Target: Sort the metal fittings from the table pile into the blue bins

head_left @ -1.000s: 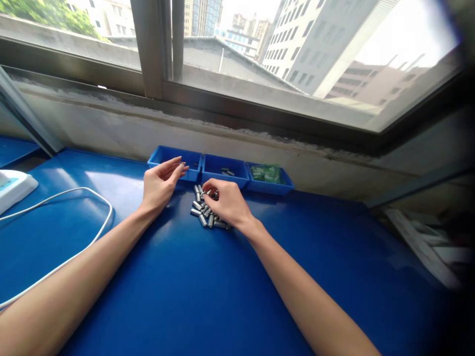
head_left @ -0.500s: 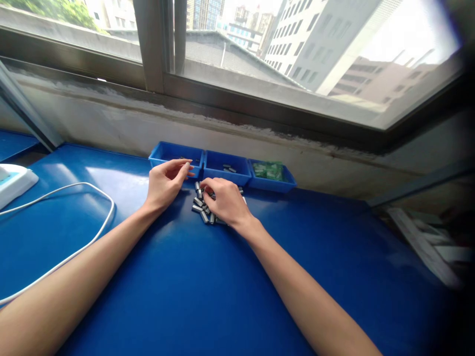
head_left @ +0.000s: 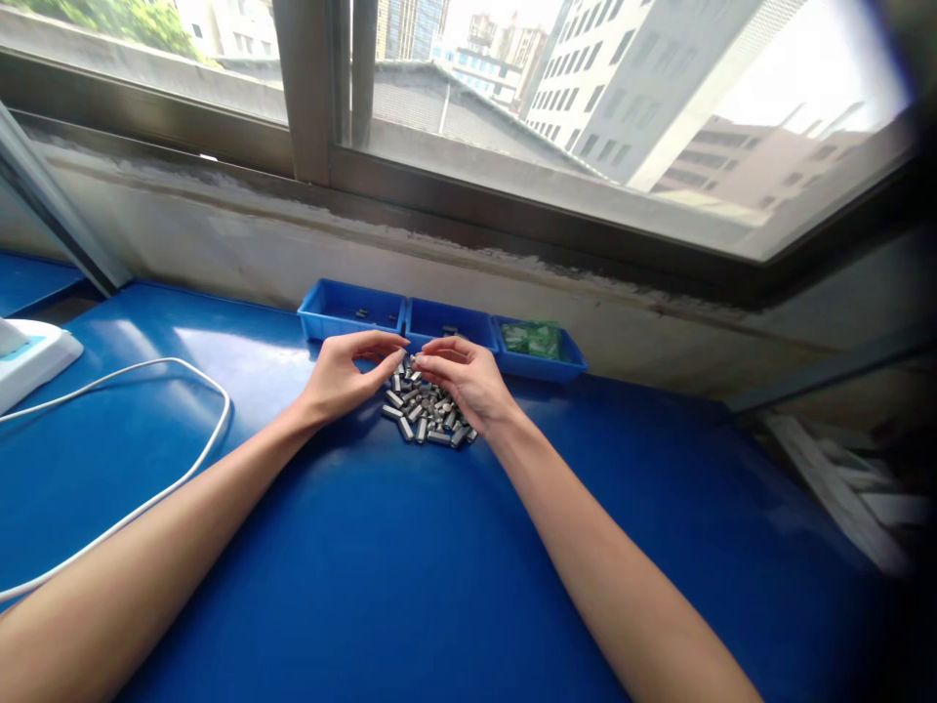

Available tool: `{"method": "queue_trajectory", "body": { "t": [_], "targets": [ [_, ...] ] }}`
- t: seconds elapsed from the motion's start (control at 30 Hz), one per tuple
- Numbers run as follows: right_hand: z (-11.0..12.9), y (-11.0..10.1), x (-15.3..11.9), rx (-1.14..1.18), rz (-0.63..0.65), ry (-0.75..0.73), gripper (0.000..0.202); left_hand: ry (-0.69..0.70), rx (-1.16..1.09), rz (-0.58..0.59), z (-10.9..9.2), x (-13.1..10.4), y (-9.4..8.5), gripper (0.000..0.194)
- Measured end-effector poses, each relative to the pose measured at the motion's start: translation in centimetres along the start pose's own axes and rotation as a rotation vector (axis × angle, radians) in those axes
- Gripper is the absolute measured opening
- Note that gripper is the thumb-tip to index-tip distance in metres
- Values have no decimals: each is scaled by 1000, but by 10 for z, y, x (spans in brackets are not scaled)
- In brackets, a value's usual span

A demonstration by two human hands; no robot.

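Observation:
A heap of short silvery metal pieces [head_left: 423, 430], which look like hex standoffs, lies on the blue tabletop. Above the back of that heap, my left hand [head_left: 347, 376] pinches thumb and fingers together; whatever sits in the pinch is too small to make out. Close to its fingertips, my right hand [head_left: 472, 383] is also closed in a pinch, with the shiny end of one metal piece [head_left: 415, 360] showing at the tips. The two pinches almost meet. My right palm and fingers cover part of the heap.
Three joined blue bins stand behind the heap: the left bin [head_left: 351, 322] holds a few tiny parts, the middle bin [head_left: 472, 332] metal pieces, the right bin [head_left: 556, 369] green bags [head_left: 531, 339]. At left are a white cable [head_left: 212, 430] and a power strip [head_left: 44, 351]. A window rises behind.
My right hand has lifted off the heap with a metal piece and turned toward my left hand. My left hand has moved right and slightly down, so the fingertips now come close together.

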State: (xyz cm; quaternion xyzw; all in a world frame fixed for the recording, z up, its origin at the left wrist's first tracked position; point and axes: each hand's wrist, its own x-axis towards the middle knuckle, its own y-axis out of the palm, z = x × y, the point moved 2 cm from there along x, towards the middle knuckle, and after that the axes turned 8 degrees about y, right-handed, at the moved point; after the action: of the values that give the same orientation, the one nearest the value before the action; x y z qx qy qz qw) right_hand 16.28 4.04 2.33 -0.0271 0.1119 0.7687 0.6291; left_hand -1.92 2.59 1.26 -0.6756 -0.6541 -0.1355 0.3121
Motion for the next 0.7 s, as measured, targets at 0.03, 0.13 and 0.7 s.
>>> {"method": "queue_trajectory", "body": {
  "t": [0.03,0.13,0.7],
  "targets": [
    [0,0,0,61,19,31,28,21,6,27,-1,0,1,29],
    [-1,1,0,169,51,112,32,77,10,80,-3,0,4,27],
    [3,4,-2,-137,42,-67,29,-7,-66,-44,6,2,-1,24]
  ]
}}
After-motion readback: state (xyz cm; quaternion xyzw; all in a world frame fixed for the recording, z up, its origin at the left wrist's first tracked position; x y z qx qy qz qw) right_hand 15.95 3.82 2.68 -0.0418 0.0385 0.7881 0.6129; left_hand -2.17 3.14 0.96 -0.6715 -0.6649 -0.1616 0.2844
